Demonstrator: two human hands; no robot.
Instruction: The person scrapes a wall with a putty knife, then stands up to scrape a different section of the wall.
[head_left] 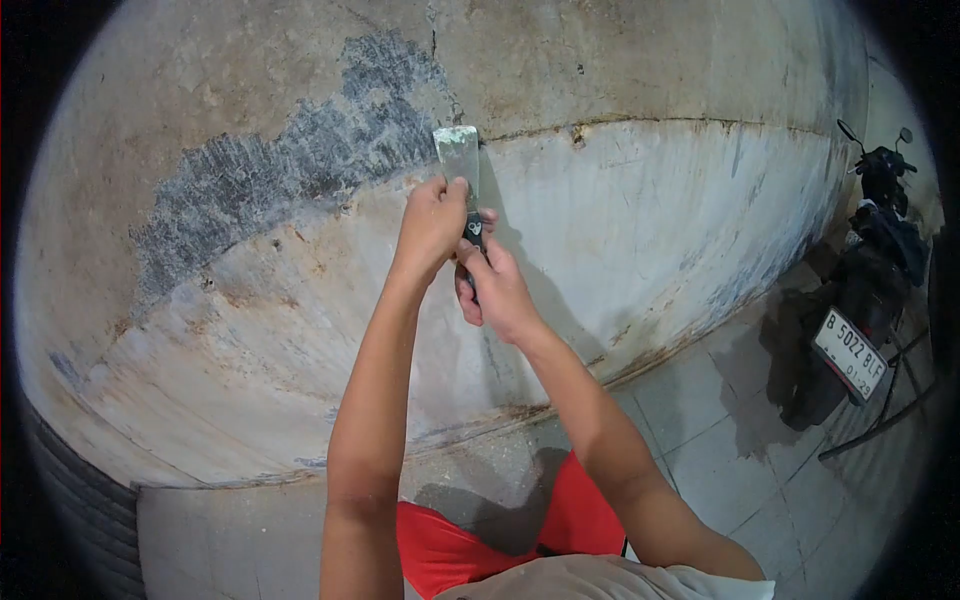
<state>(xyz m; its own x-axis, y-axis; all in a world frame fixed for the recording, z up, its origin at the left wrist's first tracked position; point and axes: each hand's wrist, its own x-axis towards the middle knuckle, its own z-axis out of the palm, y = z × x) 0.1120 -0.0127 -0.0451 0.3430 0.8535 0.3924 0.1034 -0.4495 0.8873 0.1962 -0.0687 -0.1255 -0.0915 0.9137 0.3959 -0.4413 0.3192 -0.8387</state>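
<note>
A putty knife (459, 155) with a flat metal blade and a dark handle is held upright against the wall (620, 210). Its blade edge has whitish-green residue and lies at the right end of a rough grey patch (300, 145) where the surface coat is gone. My left hand (432, 228) is closed around the lower blade and upper handle, thumb on the metal. Below it and to the right, my right hand (500, 292) wraps the handle. Part of the handle is hidden by my fingers.
A raised, cracked ledge line (640, 121) runs across the wall, with stained, peeling paint below. A parked motorcycle (870, 270) stands at the right on the tiled floor (700, 400). Dark ribbed material (80, 500) borders the lower left. My red shorts (585, 510) show below.
</note>
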